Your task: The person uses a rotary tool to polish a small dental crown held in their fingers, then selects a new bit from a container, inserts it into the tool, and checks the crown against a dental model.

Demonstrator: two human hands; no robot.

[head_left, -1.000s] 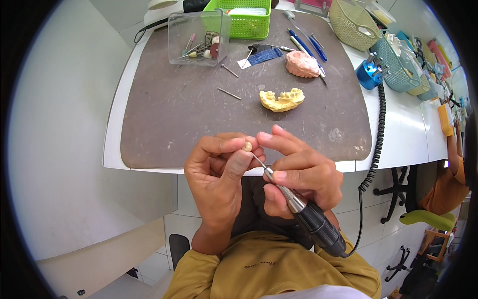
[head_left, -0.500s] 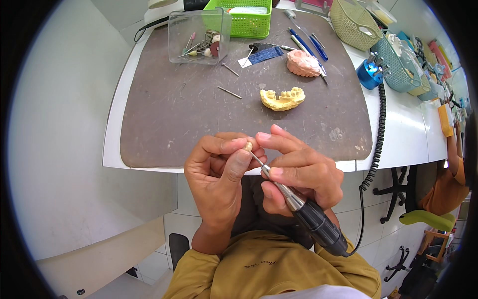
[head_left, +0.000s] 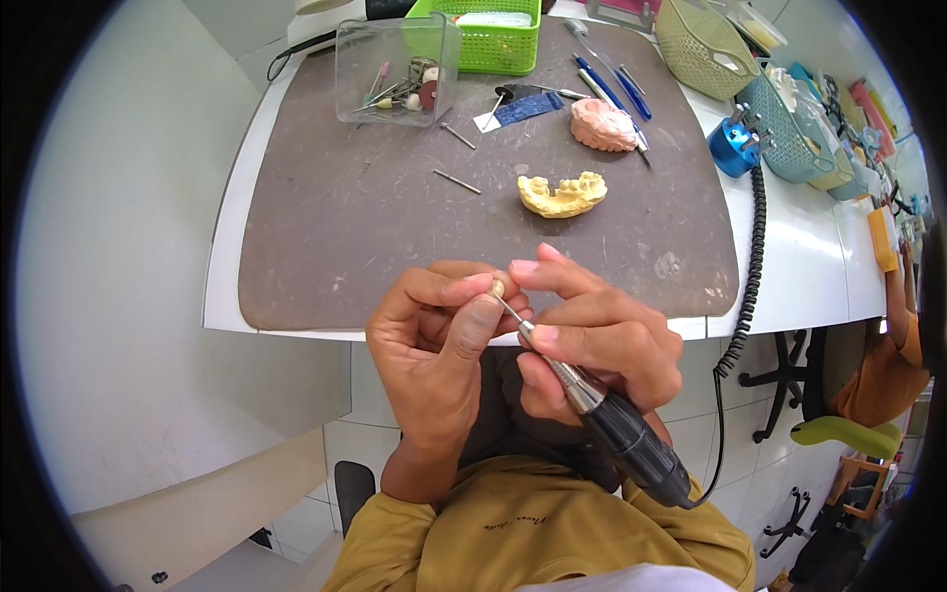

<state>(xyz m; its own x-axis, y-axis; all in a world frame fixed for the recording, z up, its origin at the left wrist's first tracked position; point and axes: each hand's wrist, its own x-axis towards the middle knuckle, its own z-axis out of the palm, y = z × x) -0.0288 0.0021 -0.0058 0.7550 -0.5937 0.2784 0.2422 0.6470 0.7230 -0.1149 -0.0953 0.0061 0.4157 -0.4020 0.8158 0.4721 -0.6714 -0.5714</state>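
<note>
Between the thumb and fingers of my left hand (head_left: 429, 355) is a small cream tooth-like piece (head_left: 498, 288). My right hand (head_left: 617, 350) grips a black-and-silver rotary handpiece (head_left: 626, 444); its thin bit meets the piece or lies right beside it, and my right fingertips come close to my left ones. Beyond my hands, a yellow dental model (head_left: 560, 205) and a pink dental model (head_left: 602, 126) rest on the brown work mat (head_left: 345, 247).
A clear box of burs and discs (head_left: 355, 49), a green basket (head_left: 493, 59), loose pens (head_left: 626, 97) and metal pins (head_left: 456, 181) occupy the mat's back. More baskets (head_left: 705, 49), a blue bur stand (head_left: 733, 146) and a coiled cord (head_left: 752, 247) are right. A co-worker's arm (head_left: 896, 296) shows at far right.
The small piece and my fingertips have shifted slightly up and to the right; the handpiece has moved very slightly with my right hand. Both grips look the same.
</note>
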